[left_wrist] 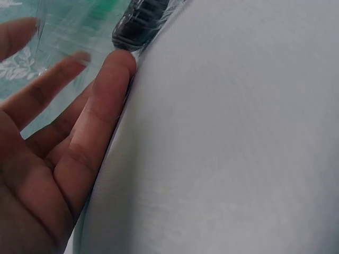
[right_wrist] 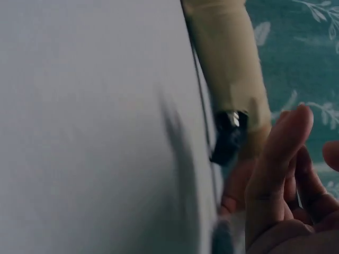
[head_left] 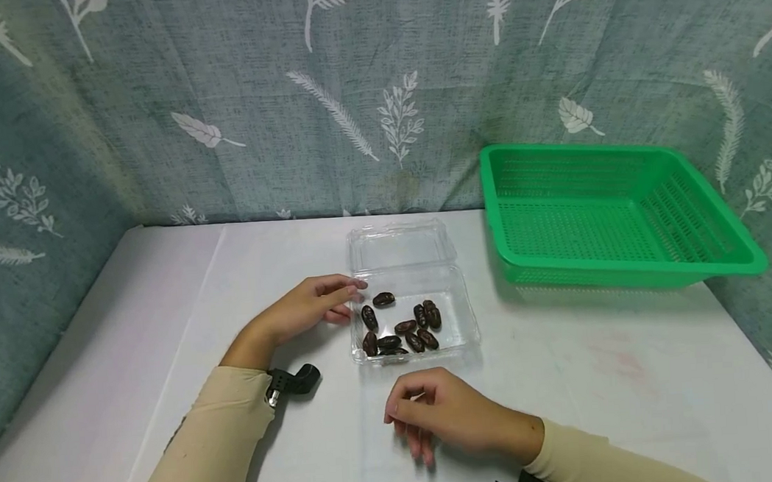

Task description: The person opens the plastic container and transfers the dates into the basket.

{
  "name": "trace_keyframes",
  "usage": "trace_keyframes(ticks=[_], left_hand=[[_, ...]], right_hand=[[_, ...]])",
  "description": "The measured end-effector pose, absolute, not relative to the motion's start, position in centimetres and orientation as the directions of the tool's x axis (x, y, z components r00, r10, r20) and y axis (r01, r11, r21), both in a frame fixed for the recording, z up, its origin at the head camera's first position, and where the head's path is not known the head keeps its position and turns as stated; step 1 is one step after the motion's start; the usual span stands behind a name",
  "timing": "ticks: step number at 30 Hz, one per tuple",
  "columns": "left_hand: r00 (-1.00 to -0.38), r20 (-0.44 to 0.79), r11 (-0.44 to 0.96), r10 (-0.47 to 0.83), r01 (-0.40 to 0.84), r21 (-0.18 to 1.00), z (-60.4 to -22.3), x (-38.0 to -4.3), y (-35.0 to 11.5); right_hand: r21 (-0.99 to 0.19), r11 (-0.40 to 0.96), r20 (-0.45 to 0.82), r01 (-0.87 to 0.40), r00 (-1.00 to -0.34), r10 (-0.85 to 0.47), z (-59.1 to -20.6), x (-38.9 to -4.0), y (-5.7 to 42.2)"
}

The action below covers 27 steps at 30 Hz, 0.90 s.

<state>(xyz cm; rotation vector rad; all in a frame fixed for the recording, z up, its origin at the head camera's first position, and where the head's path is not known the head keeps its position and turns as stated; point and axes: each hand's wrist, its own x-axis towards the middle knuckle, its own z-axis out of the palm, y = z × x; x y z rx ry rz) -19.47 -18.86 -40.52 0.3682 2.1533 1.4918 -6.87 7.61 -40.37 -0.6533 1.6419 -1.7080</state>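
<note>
A clear plastic clamshell box stands with its lid folded back toward the curtain. Several dark brown dates lie inside, mostly along its front and left. At the box's left wall is my left hand, its fingers extended and fingertips right at the rim. The left wrist view has one fingertip by the clear wall, close to a dark date. My right hand hovers in front of the box, fingers loosely bent and nothing in them; in the right wrist view its fingers are also bare.
A green plastic basket with perforated sides is at the back right. White cloth covers the table. A leaf-patterned green curtain hangs behind. Black wrist mounts stick out from both sleeves.
</note>
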Motion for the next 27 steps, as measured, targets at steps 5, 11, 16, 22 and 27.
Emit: trace_keyframes(ticks=[5,11,16,22,27], left_hand=[[-0.836,-0.246,0.378,0.49,-0.05,0.924,-40.4,-19.4,-19.1],[-0.827,-0.246,0.376,0.505,-0.046,0.925,-40.5,-19.6,-18.9],[-0.831,-0.244,0.381,0.499,-0.042,0.924,-40.5,-19.4,-19.1],[-0.828,-0.219,0.381,0.516,-0.008,0.925,-40.7,-19.1,-19.3],[-0.829,-0.208,0.382,0.519,0.007,0.924,-40.8,-19.2,-19.2]], right_hand=[[-0.999,-0.008,0.031,-0.035,-0.715,-0.698,-38.5,-7.9,8.8],[-0.97,0.123,0.107,-0.209,-0.824,-0.556,-36.3,-10.3,10.7],[-0.803,0.376,0.255,-0.462,-0.837,-0.485,-35.7,-13.3,11.4],[-0.592,0.511,0.351,-0.623,-0.77,-0.532,-35.8,-15.7,11.6],[-0.436,0.627,0.32,-0.645,-0.763,-0.562,-35.9,-16.6,11.7]])
